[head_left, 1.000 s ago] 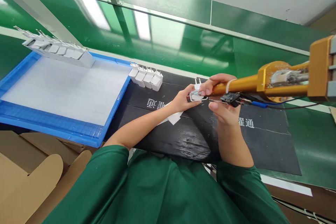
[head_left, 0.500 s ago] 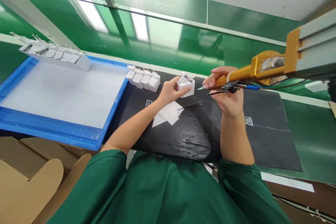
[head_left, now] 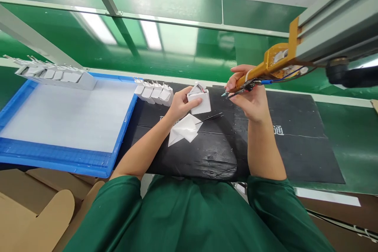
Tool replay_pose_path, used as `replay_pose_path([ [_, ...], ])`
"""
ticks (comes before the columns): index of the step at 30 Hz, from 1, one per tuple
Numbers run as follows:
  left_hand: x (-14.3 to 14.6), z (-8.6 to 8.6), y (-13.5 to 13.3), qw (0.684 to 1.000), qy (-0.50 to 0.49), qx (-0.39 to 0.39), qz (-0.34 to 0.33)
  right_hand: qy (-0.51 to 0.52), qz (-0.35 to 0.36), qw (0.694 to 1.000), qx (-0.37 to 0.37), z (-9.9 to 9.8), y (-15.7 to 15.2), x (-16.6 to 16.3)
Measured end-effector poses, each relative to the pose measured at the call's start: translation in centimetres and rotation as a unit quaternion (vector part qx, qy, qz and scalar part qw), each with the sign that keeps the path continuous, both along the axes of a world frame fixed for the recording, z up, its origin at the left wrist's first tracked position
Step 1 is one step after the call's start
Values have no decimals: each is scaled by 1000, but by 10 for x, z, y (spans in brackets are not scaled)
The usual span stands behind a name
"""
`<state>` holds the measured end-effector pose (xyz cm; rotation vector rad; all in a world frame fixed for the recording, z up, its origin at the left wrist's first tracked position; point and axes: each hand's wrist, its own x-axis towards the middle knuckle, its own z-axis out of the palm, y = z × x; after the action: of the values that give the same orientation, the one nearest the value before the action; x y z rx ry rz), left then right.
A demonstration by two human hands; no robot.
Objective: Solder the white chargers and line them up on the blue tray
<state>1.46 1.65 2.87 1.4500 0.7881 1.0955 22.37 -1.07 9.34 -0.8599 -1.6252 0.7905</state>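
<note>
My left hand [head_left: 180, 106] grips a white plastic charger housing [head_left: 203, 104], thumb across its front. The housing's top flap stands raised, and a bit of red shows inside. My right hand [head_left: 256, 104] is closed round an orange pen-like dispenser [head_left: 256, 72] with a pale green tip. That tip points left and stays a short way right of the housing, not touching it. White paper sheets [head_left: 185, 128] and thin black tweezers [head_left: 209, 118] lie just below the housing. Several white plug chargers [head_left: 154, 93], pins up, stand in a row left of my left hand.
A blue tray [head_left: 120, 136] lined with a white sheet lies at left, with a longer row of plug chargers [head_left: 56, 75] at its far edge. A grey metal arm [head_left: 333, 19] carries the dispenser from the upper right. A black mat [head_left: 298, 153] covers the bench.
The dispenser and its arm have tilted more steeply, tip downward. The housing has been turned slightly, showing more of its front face. The whole view has shifted a little.
</note>
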Motion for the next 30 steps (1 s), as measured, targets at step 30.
replay_pose_path([
  [30, 3, -1, -2, 998, -28, -25, -41, -320, -296, 900, -11, -3, -12, 48],
])
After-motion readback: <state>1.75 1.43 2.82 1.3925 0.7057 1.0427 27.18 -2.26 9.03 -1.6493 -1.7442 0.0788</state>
